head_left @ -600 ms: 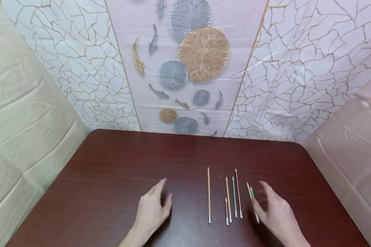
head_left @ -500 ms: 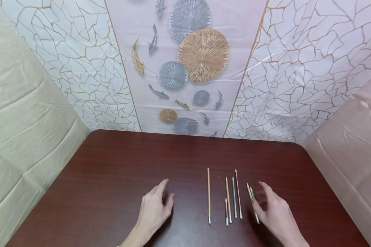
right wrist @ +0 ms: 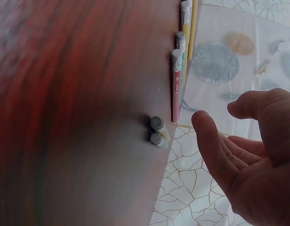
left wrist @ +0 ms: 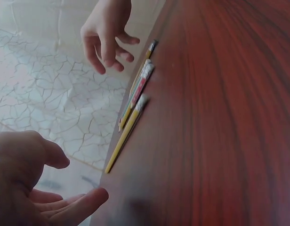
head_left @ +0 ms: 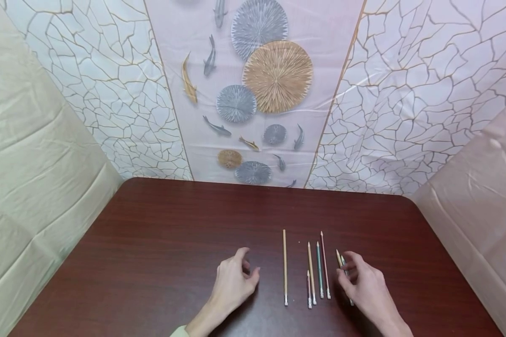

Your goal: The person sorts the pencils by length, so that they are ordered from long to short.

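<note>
My left hand (head_left: 234, 283) hovers left of a long yellow pencil (head_left: 285, 267) with a flat, unsharpened far end. Its fingers are loosely bent and hold nothing. Right of that pencil lie a yellow pencil (head_left: 310, 262), a short dark red pencil (head_left: 308, 290), a green pencil (head_left: 319, 269) and a long red pencil (head_left: 325, 269), erasers toward me. Over a slanted pair at the right, a yellow pencil (head_left: 338, 256) and a greenish one (right wrist: 163, 142), is my right hand (head_left: 368, 288), partly hiding them. In the right wrist view its thumb and fingers stand apart, gripping nothing.
The pencils lie on a dark red-brown wooden table (head_left: 173, 224) with rounded far corners. Behind it hangs a patterned cloth (head_left: 278, 140). Pale cloth walls (head_left: 38, 164) flank both sides.
My left hand has moved right, toward the long yellow pencil. My right hand has shifted slightly left, covering more of the slanted pair. The pencils have stayed in place.
</note>
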A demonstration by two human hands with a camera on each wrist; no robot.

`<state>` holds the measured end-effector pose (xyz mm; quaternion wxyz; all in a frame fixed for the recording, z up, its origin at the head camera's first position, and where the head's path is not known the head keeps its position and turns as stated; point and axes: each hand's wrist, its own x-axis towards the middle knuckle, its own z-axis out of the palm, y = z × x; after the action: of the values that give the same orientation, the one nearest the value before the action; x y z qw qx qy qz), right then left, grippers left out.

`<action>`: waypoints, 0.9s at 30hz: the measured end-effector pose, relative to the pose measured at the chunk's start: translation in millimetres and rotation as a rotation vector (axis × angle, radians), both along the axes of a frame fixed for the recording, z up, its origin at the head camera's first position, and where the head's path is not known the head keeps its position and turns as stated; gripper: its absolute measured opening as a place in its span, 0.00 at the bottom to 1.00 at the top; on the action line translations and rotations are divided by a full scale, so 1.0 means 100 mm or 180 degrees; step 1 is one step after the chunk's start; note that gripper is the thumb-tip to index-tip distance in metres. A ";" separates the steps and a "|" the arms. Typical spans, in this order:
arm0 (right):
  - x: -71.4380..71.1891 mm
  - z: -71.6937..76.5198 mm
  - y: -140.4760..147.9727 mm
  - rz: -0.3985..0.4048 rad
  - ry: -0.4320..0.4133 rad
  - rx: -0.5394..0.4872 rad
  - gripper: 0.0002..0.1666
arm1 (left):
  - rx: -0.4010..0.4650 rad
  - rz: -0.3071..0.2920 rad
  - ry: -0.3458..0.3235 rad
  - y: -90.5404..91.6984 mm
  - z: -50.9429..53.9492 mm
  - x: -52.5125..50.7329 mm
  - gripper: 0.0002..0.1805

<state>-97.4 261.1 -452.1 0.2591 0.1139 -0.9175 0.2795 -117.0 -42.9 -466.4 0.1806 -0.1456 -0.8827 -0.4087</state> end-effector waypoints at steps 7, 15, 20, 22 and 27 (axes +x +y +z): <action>-0.04 -0.02 -0.04 -0.0083 -0.0109 -0.0066 0.21 | -0.0085 0.0058 -0.0225 0.18 -0.01 -0.06 0.23; -0.07 -0.05 -0.08 -0.0109 -0.0263 -0.0182 0.19 | -0.0050 0.0056 -0.0441 0.35 -0.07 -0.16 0.21; -0.10 -0.06 -0.11 -0.0083 -0.0257 -0.0174 0.19 | -0.0001 0.0059 -0.0455 0.46 -0.11 -0.19 0.20; -0.10 -0.05 -0.12 -0.0090 -0.0305 -0.0193 0.19 | 0.0017 0.0056 -0.0440 0.49 -0.12 -0.20 0.20; -0.10 -0.02 -0.15 -0.0088 -0.0603 -0.0346 0.18 | 0.0064 0.0063 -0.0446 0.56 -0.12 -0.21 0.21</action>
<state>-107.2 246.3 -454.4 0.1809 0.0601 -0.9228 0.3349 -137.6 13.3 -478.2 0.1239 -0.1060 -0.8904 -0.4250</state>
